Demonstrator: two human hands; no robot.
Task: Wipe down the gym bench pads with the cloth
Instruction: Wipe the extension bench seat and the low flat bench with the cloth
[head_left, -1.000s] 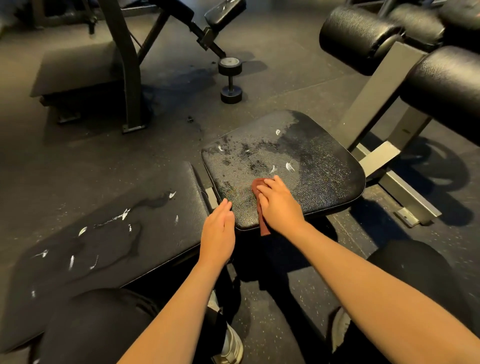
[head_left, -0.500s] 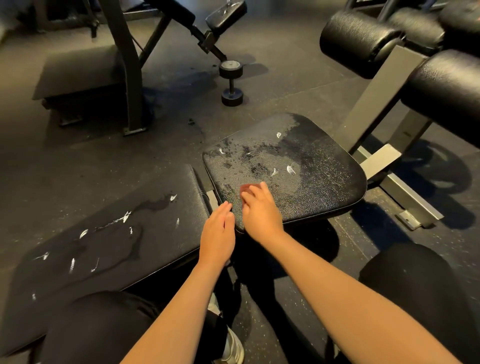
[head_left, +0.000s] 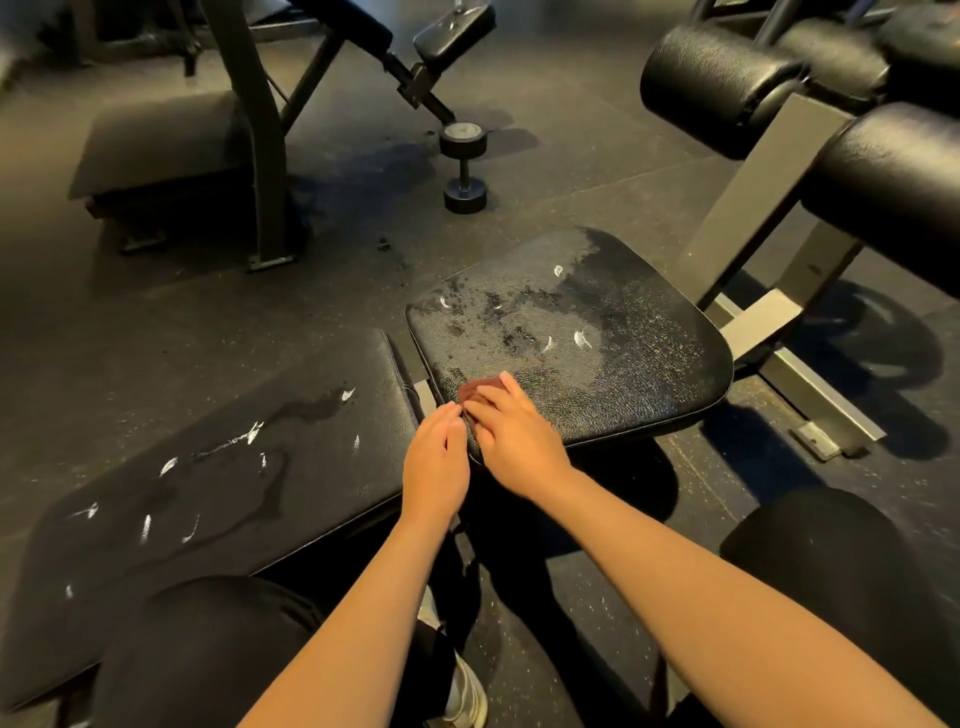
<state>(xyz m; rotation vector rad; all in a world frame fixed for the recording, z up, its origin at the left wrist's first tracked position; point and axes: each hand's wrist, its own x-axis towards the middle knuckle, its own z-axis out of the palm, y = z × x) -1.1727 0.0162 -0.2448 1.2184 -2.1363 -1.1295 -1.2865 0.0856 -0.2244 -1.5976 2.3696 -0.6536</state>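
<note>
Nearest, two knees in black framed the view, with a white shoe on the floor between them. Both bare forearms reached forward to the bench. The left hand lay palm down at the gap between the two pads, its fingers straight and pressed together, holding nothing, the tips at the near left corner of the seat pad. Just beside it the right hand lay flat on that same corner, fingers straight and slightly spread, pressing down on the cloth. The cloth was reddish brown and mostly hidden under the hand; only its far edge showed past the fingertips.

The seat pad was black, with dull grey film over its middle, dark wet blotches toward the far left and a few white smears. To the left the back pad ran toward the near left corner of the view, carrying a dark wet trail and more white smears.

Farther right, a grey frame rose to black roller pads. Far behind the seat pad a dumbbell stood on end on the floor, and another machine stood at the far left
</note>
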